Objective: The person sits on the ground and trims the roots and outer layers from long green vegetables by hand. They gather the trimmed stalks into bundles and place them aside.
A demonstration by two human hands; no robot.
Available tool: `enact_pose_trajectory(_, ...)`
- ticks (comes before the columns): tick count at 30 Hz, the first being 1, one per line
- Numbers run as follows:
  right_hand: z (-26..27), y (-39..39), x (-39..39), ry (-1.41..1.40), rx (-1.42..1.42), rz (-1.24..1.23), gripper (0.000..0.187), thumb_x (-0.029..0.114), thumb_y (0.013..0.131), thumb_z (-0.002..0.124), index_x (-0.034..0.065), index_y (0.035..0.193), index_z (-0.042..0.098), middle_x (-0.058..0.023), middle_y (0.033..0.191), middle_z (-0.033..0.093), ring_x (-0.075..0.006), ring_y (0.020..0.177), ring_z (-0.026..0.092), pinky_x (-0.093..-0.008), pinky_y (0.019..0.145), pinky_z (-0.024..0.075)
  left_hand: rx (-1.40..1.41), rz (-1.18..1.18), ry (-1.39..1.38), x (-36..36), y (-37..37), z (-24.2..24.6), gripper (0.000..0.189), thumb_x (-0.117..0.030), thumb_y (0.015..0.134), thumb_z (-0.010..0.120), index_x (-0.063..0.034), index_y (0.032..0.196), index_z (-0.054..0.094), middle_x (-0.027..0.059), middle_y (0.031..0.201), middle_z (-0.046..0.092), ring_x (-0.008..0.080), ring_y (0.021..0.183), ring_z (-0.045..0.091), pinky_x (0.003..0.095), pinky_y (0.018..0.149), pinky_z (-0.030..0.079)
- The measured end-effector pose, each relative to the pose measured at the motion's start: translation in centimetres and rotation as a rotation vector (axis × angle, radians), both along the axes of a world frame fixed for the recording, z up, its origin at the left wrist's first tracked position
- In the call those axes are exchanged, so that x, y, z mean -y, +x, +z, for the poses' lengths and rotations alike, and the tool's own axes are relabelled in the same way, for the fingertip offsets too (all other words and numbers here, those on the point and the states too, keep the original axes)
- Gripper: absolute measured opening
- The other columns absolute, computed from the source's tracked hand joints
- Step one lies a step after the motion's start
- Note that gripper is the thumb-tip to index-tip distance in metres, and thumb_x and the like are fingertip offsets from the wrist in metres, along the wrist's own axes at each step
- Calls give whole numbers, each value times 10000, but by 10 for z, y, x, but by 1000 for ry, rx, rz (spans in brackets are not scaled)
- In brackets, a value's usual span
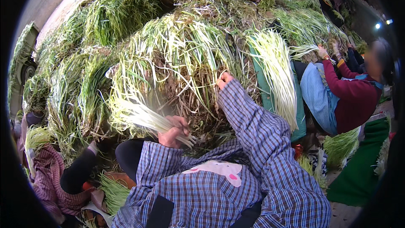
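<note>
A bundle of pale chive-like stalks (148, 115) lies in the grasp of my left hand (173, 132), low in front of my body. Its white ends stick out past my fingers on the right, and its yellowish leaves spread to the left. My right hand (225, 79) is pinched at the right side of a large heap of loose chives (186, 44), at a pale stalk; its fingertips are partly hidden. Brown, dry stems and soil (190, 91) show in the heap's near side, between my hands.
To my right, a pile of cleaned white stalks (277, 76) rests on a green support (299, 126). Beyond it a person in a maroon sweater (354, 98) handles stalks. Another person's dark-clothed leg (77, 171) is at left. Uncleaned green bundles (120, 9) cover the far side.
</note>
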State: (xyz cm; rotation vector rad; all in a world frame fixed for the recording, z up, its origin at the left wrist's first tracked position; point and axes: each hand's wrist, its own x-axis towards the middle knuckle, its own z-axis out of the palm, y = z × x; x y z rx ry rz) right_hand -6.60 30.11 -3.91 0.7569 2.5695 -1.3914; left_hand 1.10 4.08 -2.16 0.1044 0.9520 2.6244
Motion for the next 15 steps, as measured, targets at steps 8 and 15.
enact_pose_trajectory(8, 44, 54, 21, 145, 170, 399, 296, 381, 837, 571, 87, 814, 562, -74, 546, 490, -164, 564, 487, -325, 585, 445, 135, 90, -271, -11, -2, 10, 229, -57, 793, 615, 48, 969, 512, 153, 763, 603, 153, 535, 555, 246, 463, 487)
enact_pose_trajectory(15, 51, -3, 6, 83, 133, 88, 288, 342, 860, 538, 54, 877, 540, -95, 790, 576, -197, 700, 522, -331, 648, 453, 262, 12, -301, -33, 0, -10, 317, -124, 781, 660, 2, 1009, 479, 104, 747, 579, 106, 472, 458, 250, 405, 411)
